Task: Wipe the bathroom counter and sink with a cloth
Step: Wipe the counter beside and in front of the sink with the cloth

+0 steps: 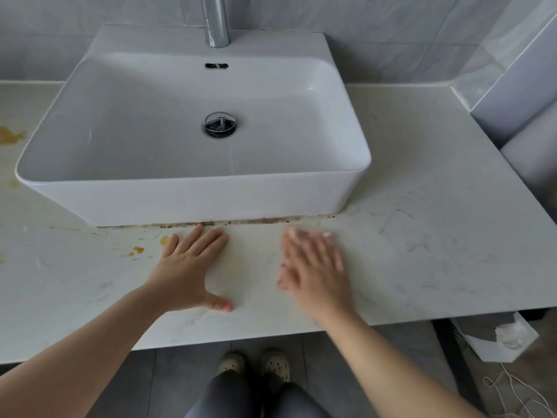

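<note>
Head view, nearest first: a pair of pale shoes stands on the grey floor below the desk edge. Above them both hands lie palm down on the stone. The left hand has its grip open, fingers straight and thumb spread. The right hand is blurred, but its grip also looks open and flat. Between and partly under them lies a pale, thin sheet that is probably the cloth; its edges are hard to tell from the stone.

Orange stains sit just left of the left hand, and a dark grime line runs along the base of the sink, just past the fingertips. Further back are the drain and the tap.

Risks, as I judge them: flat palms may slide over the cloth instead of dragging it. A wide sweep could also smear the orange marks across cleaner stone, and the seam grime may be missed unless a cloth edge is pushed into it.
</note>
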The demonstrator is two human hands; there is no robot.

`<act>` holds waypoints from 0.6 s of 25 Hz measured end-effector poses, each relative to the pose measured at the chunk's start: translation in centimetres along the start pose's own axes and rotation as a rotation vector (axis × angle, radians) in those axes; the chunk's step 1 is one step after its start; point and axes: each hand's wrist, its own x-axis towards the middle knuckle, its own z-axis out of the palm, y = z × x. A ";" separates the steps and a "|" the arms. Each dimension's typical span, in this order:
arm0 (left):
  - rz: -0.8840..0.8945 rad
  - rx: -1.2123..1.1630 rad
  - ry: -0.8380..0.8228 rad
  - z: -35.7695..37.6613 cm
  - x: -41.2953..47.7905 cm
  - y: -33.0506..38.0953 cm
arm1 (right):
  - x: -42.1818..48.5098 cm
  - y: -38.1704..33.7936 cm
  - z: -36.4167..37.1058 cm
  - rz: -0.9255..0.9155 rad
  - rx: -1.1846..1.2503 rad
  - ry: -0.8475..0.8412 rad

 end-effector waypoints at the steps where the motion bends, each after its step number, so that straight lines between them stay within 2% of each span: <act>1: 0.000 -0.004 0.000 0.0 -0.1 -0.1 | 0.2 1.6 -0.2 0.146 0.043 -0.016; 3: 0.003 -0.010 0.018 0.1 -0.2 -0.1 | 0.8 2.7 -0.7 0.436 0.058 0.022; 5: -0.004 -0.002 0.062 0.4 -0.7 -0.2 | 1.8 -0.5 -0.7 0.496 0.083 0.054; 6: -0.024 -0.021 0.097 0.6 -1.1 -0.6 | 2.0 -3.3 -0.3 0.421 0.105 0.045; 9: -0.135 -0.088 0.153 0.5 -2.5 -2.8 | 0.9 -9.0 0.4 0.031 0.087 -0.052; 10: -0.166 -0.082 0.143 0.4 -3.0 -4.0 | 0.9 -8.5 0.3 -0.044 0.052 -0.065; 11: -0.183 -0.066 0.124 0.3 -3.4 -5.4 | 1.1 -7.3 0.2 -0.037 0.023 -0.056; 12: -0.191 -0.050 0.108 0.2 -3.7 -6.5 | 1.2 -5.7 0.2 0.049 0.016 -0.034; 15: -0.214 -0.053 0.094 0.4 -4.5 -8.7 | 1.5 -3.4 -0.3 0.549 0.045 -0.008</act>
